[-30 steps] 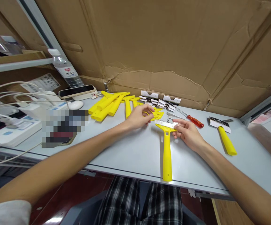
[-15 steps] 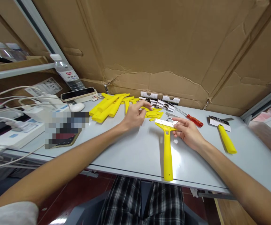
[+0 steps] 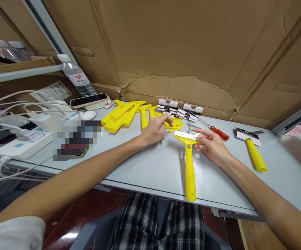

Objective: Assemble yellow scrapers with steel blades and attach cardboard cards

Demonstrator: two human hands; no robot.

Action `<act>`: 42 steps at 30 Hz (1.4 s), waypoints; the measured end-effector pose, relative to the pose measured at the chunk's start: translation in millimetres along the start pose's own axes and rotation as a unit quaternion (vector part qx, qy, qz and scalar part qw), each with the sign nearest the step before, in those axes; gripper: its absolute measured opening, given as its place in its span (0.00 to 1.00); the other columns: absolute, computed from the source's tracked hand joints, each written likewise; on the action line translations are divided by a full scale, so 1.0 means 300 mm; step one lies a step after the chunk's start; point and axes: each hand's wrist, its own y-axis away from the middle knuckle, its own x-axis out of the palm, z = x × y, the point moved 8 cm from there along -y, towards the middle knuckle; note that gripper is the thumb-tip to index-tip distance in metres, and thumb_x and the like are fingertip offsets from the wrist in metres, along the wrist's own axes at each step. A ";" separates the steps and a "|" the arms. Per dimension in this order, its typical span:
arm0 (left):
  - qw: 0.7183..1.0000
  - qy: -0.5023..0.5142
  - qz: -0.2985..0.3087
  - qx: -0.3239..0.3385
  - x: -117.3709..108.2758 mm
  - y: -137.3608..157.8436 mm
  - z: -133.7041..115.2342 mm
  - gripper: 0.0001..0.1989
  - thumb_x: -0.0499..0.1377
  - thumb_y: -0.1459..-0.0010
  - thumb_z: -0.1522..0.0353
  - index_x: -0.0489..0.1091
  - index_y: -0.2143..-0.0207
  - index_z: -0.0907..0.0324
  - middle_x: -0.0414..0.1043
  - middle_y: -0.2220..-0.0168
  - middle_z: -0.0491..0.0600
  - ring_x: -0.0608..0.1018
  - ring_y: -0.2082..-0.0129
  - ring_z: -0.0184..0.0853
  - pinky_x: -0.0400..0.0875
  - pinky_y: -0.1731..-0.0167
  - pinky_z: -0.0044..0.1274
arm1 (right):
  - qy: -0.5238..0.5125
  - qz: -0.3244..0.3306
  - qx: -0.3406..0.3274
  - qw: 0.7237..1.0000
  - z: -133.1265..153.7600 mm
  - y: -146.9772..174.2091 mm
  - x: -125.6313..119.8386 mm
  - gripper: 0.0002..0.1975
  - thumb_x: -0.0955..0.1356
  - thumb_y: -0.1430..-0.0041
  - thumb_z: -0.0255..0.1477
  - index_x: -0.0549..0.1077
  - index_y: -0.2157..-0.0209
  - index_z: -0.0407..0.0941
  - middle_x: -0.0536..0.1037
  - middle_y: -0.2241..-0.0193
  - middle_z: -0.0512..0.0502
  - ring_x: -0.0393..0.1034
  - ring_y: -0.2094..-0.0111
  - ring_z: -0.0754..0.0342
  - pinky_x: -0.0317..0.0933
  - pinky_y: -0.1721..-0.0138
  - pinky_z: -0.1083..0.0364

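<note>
While the right hand (image 3: 212, 145) keeps its thumb and fingers closed on the right end of the head of a yellow scraper (image 3: 190, 173), the left hand (image 3: 154, 132) has changed its pose. A second ago its thumb and fingertips were turned toward the scraper's head; now they are curled, the forefinger bent out over small yellow parts (image 3: 176, 126) on the table (image 3: 145, 166). Whether anything sits inside that curl I cannot tell — the back of the hand hides it.

The scraper has barely shifted between the hands, its handle pointing toward the person and its end near the table's front edge. A white strip (image 3: 185, 135) lies across its head, so the work seems to rest on the right hand's grip alone, the left being well clear of the scraper.

Beyond the right hand is a red-handled screwdriver (image 3: 219, 133); farther right lies a second scraper (image 3: 256, 156), and past the left hand — a pile of yellow handles (image 3: 126, 116).
</note>
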 end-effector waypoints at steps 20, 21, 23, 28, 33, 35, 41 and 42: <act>0.958 -0.234 0.100 0.136 0.077 -0.006 0.020 0.16 0.54 0.35 0.77 0.78 0.52 0.58 0.80 0.51 0.59 0.78 0.47 0.47 0.70 0.44 0.41 | 0.014 0.020 -0.017 1.000 -0.008 -0.004 0.003 0.36 0.78 0.52 0.33 0.70 0.43 0.39 0.72 0.67 0.48 0.72 0.72 0.57 0.66 0.70 0.57; 0.954 -0.244 0.101 0.140 0.077 -0.006 0.016 0.16 0.53 0.35 0.77 0.79 0.53 0.59 0.80 0.52 0.59 0.78 0.48 0.48 0.71 0.46 0.41 | 0.016 0.020 -0.017 1.000 -0.008 -0.004 0.003 0.35 0.78 0.52 0.33 0.70 0.43 0.39 0.72 0.67 0.48 0.72 0.72 0.57 0.66 0.70 0.57; 0.947 -0.264 0.100 0.151 0.076 -0.004 0.007 0.15 0.53 0.34 0.76 0.79 0.54 0.61 0.81 0.53 0.60 0.79 0.50 0.48 0.72 0.48 0.40 | 0.019 0.018 -0.018 1.000 -0.005 -0.003 0.003 0.35 0.78 0.52 0.33 0.70 0.43 0.39 0.71 0.69 0.48 0.72 0.72 0.57 0.66 0.70 0.57; 0.941 -0.297 0.047 0.155 0.029 -0.006 -0.012 0.16 0.53 0.34 0.77 0.77 0.51 0.61 0.81 0.52 0.58 0.80 0.51 0.44 0.73 0.48 0.37 | 0.017 0.019 -0.019 1.000 -0.005 -0.003 0.003 0.36 0.78 0.53 0.33 0.70 0.43 0.39 0.71 0.69 0.49 0.72 0.72 0.57 0.66 0.70 0.58; 0.947 -0.278 -0.022 0.162 -0.034 -0.013 -0.047 0.18 0.53 0.35 0.77 0.74 0.45 0.62 0.79 0.48 0.58 0.79 0.48 0.43 0.73 0.46 0.37 | 0.016 0.016 -0.014 1.000 -0.009 -0.005 -0.001 0.36 0.79 0.53 0.34 0.70 0.43 0.39 0.73 0.65 0.46 0.72 0.71 0.57 0.66 0.70 0.57; 0.957 -0.249 -0.047 0.140 -0.056 -0.022 -0.047 0.23 0.55 0.38 0.77 0.72 0.42 0.61 0.79 0.48 0.57 0.79 0.50 0.42 0.73 0.46 0.36 | 0.015 0.012 -0.013 1.000 -0.008 -0.005 -0.001 0.37 0.79 0.54 0.34 0.70 0.43 0.39 0.72 0.66 0.47 0.72 0.71 0.57 0.66 0.70 0.57; 0.995 -0.093 -0.035 0.016 -0.069 -0.050 0.013 0.28 0.57 0.41 0.75 0.69 0.38 0.57 0.76 0.55 0.51 0.79 0.63 0.33 0.78 0.59 0.28 | 0.014 0.004 -0.009 1.000 -0.002 -0.005 0.004 0.36 0.80 0.57 0.35 0.70 0.47 0.39 0.70 0.69 0.50 0.71 0.73 0.57 0.67 0.69 0.56; 0.997 -0.069 -0.028 0.007 -0.064 -0.050 0.016 0.25 0.57 0.41 0.74 0.70 0.40 0.56 0.76 0.54 0.50 0.79 0.64 0.32 0.78 0.61 0.27 | 0.014 0.004 -0.009 1.000 -0.001 -0.005 0.004 0.36 0.80 0.58 0.35 0.70 0.48 0.39 0.70 0.69 0.50 0.71 0.73 0.57 0.67 0.69 0.56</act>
